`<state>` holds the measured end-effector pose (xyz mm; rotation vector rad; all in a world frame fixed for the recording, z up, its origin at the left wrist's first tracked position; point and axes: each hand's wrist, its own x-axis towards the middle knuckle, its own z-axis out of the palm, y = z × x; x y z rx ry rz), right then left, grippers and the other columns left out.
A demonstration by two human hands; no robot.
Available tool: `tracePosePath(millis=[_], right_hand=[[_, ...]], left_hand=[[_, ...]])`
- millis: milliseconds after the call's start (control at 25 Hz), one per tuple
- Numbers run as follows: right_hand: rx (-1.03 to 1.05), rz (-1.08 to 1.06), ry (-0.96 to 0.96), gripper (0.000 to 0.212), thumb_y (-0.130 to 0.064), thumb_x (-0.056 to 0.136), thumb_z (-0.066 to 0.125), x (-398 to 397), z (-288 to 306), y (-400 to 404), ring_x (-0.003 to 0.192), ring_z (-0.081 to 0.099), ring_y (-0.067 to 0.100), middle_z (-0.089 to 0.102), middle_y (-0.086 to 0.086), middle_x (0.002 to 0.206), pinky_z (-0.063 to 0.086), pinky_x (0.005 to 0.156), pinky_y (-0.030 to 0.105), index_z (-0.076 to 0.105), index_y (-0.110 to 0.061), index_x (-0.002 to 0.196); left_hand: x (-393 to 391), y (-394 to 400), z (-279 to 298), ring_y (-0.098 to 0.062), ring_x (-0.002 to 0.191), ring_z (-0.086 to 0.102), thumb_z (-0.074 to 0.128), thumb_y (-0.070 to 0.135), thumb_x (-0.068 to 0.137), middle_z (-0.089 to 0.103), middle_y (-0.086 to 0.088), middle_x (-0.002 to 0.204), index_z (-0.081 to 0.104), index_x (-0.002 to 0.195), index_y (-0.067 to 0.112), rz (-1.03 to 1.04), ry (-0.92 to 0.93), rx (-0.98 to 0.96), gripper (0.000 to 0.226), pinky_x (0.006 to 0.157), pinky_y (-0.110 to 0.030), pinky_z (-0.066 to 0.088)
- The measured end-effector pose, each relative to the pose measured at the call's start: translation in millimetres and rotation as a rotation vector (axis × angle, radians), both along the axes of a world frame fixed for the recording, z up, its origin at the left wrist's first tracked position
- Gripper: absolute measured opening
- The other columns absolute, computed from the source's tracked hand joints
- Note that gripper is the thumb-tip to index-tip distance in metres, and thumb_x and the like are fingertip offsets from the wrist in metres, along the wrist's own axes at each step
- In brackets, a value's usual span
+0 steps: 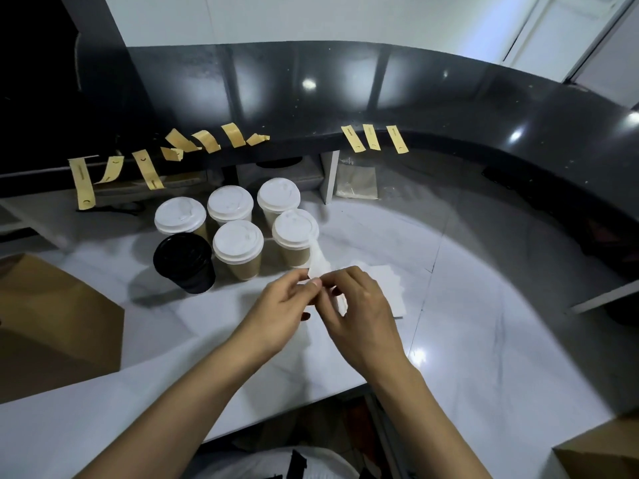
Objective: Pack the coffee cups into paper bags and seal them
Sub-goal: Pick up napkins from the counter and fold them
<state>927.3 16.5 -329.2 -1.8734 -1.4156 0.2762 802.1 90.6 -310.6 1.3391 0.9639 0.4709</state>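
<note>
Your two hands meet over the white surface (449, 340), just in front of the cups. Your left hand (276, 305) and your right hand (359, 305) both pinch a thin white strip (317, 262) of paper. The fingers of each hand are curled and pressed together on it, and the strip sticks up between them toward the cups. Under your right hand lies a small stack of white sheets (387, 285).

Five brown cups with white lids stand close together: three in the back row (179, 216) (230, 205) (278, 198) and two in front (238, 242) (294, 229). One black cup (183, 261) with a black lid stands at the front left, touching its neighbours.

A brown paper bag (58, 323) lies on the surface to your left, well apart from the cups. The corner of another brown bag (601, 451) shows at the bottom right.

Yellow tape strips (148, 169) hang along the edge of the dark upper counter (380, 98) behind the cups.
</note>
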Motion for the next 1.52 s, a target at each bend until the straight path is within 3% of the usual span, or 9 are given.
tracePosePath(millis=[200, 360, 520, 680, 800, 880, 1000, 1320, 1520], right_hand=[[0.015, 0.171, -0.137, 0.039, -0.043, 0.088, 0.072, -11, 1, -6, 0.113, 0.055, 0.009, 0.058, -0.012, 0.122, 0.040, 0.097, 0.029, 0.064, -0.028, 0.123], [0.018, 0.175, -0.078, 0.055, -0.011, 0.085, 0.072, -23, 1, -2, 0.116, 0.056, 0.014, 0.057, -0.008, 0.133, 0.047, 0.097, 0.033, 0.059, -0.027, 0.136], [0.066, 0.069, 0.097, 0.043, -0.001, 0.089, 0.064, -36, 5, 5, 0.092, 0.064, 0.013, 0.072, -0.008, 0.108, 0.055, 0.075, 0.034, 0.067, -0.028, 0.123], [0.112, -0.011, 0.363, 0.037, 0.001, 0.091, 0.062, -51, 15, 15, 0.082, 0.063, 0.006, 0.072, -0.018, 0.091, 0.045, 0.068, 0.014, 0.074, -0.030, 0.108], [0.099, -0.036, 0.494, 0.015, -0.012, 0.096, 0.062, -63, 23, 26, 0.075, 0.062, 0.003, 0.071, -0.010, 0.080, 0.047, 0.066, 0.021, 0.075, -0.019, 0.095], [0.079, -0.055, 0.552, 0.022, -0.025, 0.099, 0.063, -73, 25, 33, 0.064, 0.057, 0.002, 0.067, -0.003, 0.073, 0.045, 0.058, 0.023, 0.069, -0.015, 0.080], [0.070, -0.025, 0.595, 0.025, -0.029, 0.100, 0.064, -89, 28, 43, 0.066, 0.062, -0.003, 0.070, -0.015, 0.073, 0.043, 0.052, 0.011, 0.067, -0.024, 0.075], [0.054, 0.116, 0.676, 0.026, -0.030, 0.100, 0.064, -145, 36, 79, 0.068, 0.063, 0.000, 0.071, -0.008, 0.075, 0.051, 0.058, 0.025, 0.068, -0.019, 0.076], [0.080, 0.150, 0.729, 0.026, -0.027, 0.100, 0.064, -180, 50, 102, 0.069, 0.066, -0.005, 0.072, -0.019, 0.073, 0.049, 0.056, 0.012, 0.069, -0.028, 0.074]], left_hand=[[-22, 1, 7, -0.024, 0.084, 0.073, 0.053, 0.003, 0.101, 0.076, -0.015, 0.094, 0.065, 0.114, 0.007, 0.182, -0.030, 0.029, 0.019, 0.076, -0.030, 0.058], [-42, 4, 13, -0.033, 0.091, 0.072, 0.052, -0.004, 0.099, 0.075, -0.017, 0.102, 0.066, 0.114, 0.005, 0.259, -0.064, 0.064, 0.023, 0.087, -0.045, 0.057], [-65, 2, 17, -0.024, 0.094, 0.073, 0.053, 0.006, 0.101, 0.076, -0.007, 0.103, 0.067, 0.117, 0.014, 0.232, -0.088, 0.074, 0.023, 0.081, -0.035, 0.059], [-92, 0, 22, -0.021, 0.090, 0.072, 0.049, 0.009, 0.103, 0.077, -0.004, 0.097, 0.067, 0.114, 0.015, 0.296, -0.071, 0.103, 0.022, 0.074, -0.027, 0.057], [-117, 2, 31, -0.018, 0.090, 0.070, 0.050, 0.008, 0.103, 0.076, 0.000, 0.096, 0.068, 0.110, 0.019, 0.330, -0.001, 0.199, 0.022, 0.076, -0.027, 0.056], [-135, 4, 41, -0.014, 0.090, 0.069, 0.052, 0.008, 0.101, 0.076, 0.004, 0.096, 0.068, 0.107, 0.022, 0.332, 0.039, 0.278, 0.022, 0.079, -0.028, 0.054], [-164, 6, 56, -0.011, 0.095, 0.068, 0.055, 0.011, 0.101, 0.075, 0.007, 0.097, 0.068, 0.107, 0.027, 0.364, 0.083, 0.392, 0.022, 0.084, -0.030, 0.053], [-232, -6, 84, -0.009, 0.100, 0.065, 0.056, 0.028, 0.100, 0.070, 0.012, 0.102, 0.066, 0.111, 0.035, 0.442, 0.256, 0.568, 0.017, 0.087, -0.034, 0.055], [-283, -3, 99, -0.006, 0.105, 0.062, 0.052, 0.036, 0.099, 0.066, 0.015, 0.105, 0.062, 0.115, 0.038, 0.565, 0.368, 0.760, 0.019, 0.086, -0.034, 0.057]])
